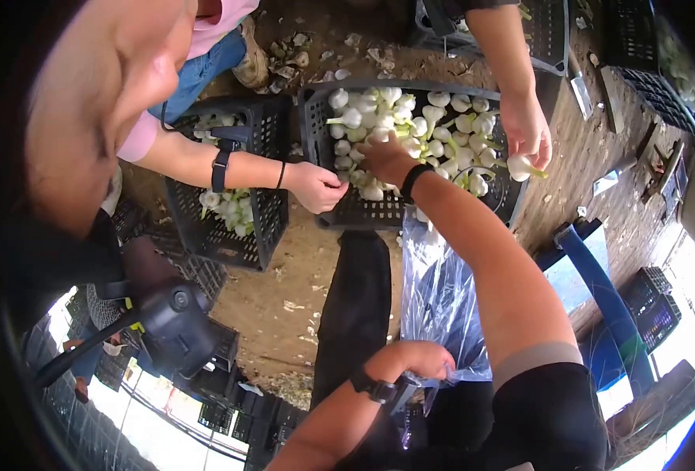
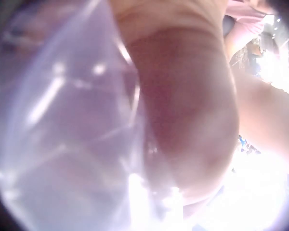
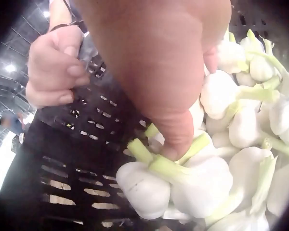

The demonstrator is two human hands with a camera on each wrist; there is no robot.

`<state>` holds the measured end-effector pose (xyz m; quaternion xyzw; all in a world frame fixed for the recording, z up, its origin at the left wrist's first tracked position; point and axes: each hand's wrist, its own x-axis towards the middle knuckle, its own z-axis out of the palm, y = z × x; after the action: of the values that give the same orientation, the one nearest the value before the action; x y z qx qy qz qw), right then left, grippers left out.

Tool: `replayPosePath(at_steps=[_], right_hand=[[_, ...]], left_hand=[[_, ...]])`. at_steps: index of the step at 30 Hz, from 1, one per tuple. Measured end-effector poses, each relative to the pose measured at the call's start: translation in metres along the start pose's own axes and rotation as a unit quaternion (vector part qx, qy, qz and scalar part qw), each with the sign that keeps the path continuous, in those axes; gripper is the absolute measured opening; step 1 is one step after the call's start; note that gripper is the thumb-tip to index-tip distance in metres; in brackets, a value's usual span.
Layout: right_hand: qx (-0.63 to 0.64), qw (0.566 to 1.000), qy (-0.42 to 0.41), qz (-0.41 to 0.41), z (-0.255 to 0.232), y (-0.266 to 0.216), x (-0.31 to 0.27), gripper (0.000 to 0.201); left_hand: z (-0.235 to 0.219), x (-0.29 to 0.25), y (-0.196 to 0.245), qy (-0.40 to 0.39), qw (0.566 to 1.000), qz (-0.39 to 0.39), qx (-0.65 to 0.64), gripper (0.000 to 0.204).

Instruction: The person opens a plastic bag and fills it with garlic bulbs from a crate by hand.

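1. Reached with the right hand into a black plastic crate heaped with white garlic bulbs, green stalks trimmed short.
2. Pressed the grip down among the bulbs at the crate's near side; in the right wrist view, one fingertip touching a green stalk between two bulbs. Could not tell whether anything was actually clasped.
3. Held the left hand low and near the body, fingers curled round the gathered edge of a clear plastic bag; the film filling most of the left wrist view.
4. Hung the bag open just below the crate's near wall.
5. Shared the crate with two other people: one hand gripping its left rim, another at the right side beside a stalked bulb.
6. Flanked by a second crate of bulbs on the left, on bare dirt ground.
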<state>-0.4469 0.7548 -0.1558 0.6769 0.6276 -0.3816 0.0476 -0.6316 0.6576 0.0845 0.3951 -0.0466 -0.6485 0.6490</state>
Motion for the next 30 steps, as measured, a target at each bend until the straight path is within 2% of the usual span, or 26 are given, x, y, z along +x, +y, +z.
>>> replayPosePath(at_steps=[3,4,7,8,11,12,15,18,19,21,22,23,24,25,27,29,30], right_hand=[[0.068,0.998,0.016,0.000,0.005,0.018,-0.010,0.024],[-0.031,0.997,0.071,-0.015,0.012,0.025,-0.018,0.023],[0.006,0.979,0.193,-0.067,0.043,0.051,-0.031,0.020],[0.056,0.983,0.174,-0.011,0.028,0.047,-0.040,0.016],[-0.003,0.996,0.087,-0.011,0.028,0.055,-0.051,0.015],[-0.008,0.992,0.129,-0.002,0.031,0.053,-0.052,0.014],[-0.003,0.996,-0.024,0.092,0.016,0.043,-0.055,0.022],[-0.137,0.984,0.003,0.115,0.017,0.024,-0.063,0.023],[-0.107,0.984,-0.036,0.139,0.016,0.017,-0.061,0.025],[-0.052,0.975,-0.111,0.183,-0.028,-0.004,-0.049,0.029],[0.016,0.977,-0.138,0.160,-0.037,-0.007,-0.039,0.030],[0.057,0.991,-0.039,0.119,-0.028,-0.010,-0.029,0.018],[0.104,0.987,0.063,0.108,-0.026,-0.016,-0.018,0.016],[0.105,0.987,0.111,0.046,-0.024,-0.016,-0.009,0.017],[0.074,0.989,0.099,0.075,-0.041,-0.018,0.019,0.029],[0.119,0.949,0.244,0.162,-0.021,-0.013,0.061,0.042],[0.032,0.968,0.195,0.154,-0.022,-0.007,0.071,0.053]], left_hand=[[-0.002,-0.003,0.004,0.000,1.000,0.002,-0.012,0.034],[-0.001,-0.001,0.002,0.000,1.000,0.002,-0.017,0.033],[-0.001,-0.001,0.002,0.009,1.000,0.007,-0.018,0.031],[0.000,-0.002,0.002,0.011,1.000,0.008,-0.015,0.031],[0.000,-0.001,-0.001,0.016,1.000,0.010,-0.022,0.031],[0.000,-0.001,-0.001,0.016,1.000,0.012,-0.019,0.031],[0.002,0.000,-0.002,0.008,1.000,0.014,-0.015,0.031],[0.002,0.003,-0.005,0.009,1.000,0.011,-0.014,0.033],[0.003,0.003,-0.005,0.008,1.000,0.006,-0.010,0.035],[-0.001,0.002,0.000,0.009,1.000,0.008,-0.011,0.037],[-0.001,0.001,0.002,0.006,1.000,0.010,-0.017,0.037],[-0.002,-0.001,0.003,0.004,1.000,0.011,-0.024,0.036],[-0.001,-0.001,0.003,0.002,1.000,0.010,-0.023,0.036],[0.000,0.001,0.003,0.002,1.000,0.009,-0.022,0.036],[0.006,0.010,-0.004,0.013,0.999,0.029,-0.016,0.035],[0.017,0.023,-0.024,0.034,0.997,0.067,-0.006,0.035],[0.007,0.012,-0.008,0.027,0.999,0.043,0.009,0.034]])
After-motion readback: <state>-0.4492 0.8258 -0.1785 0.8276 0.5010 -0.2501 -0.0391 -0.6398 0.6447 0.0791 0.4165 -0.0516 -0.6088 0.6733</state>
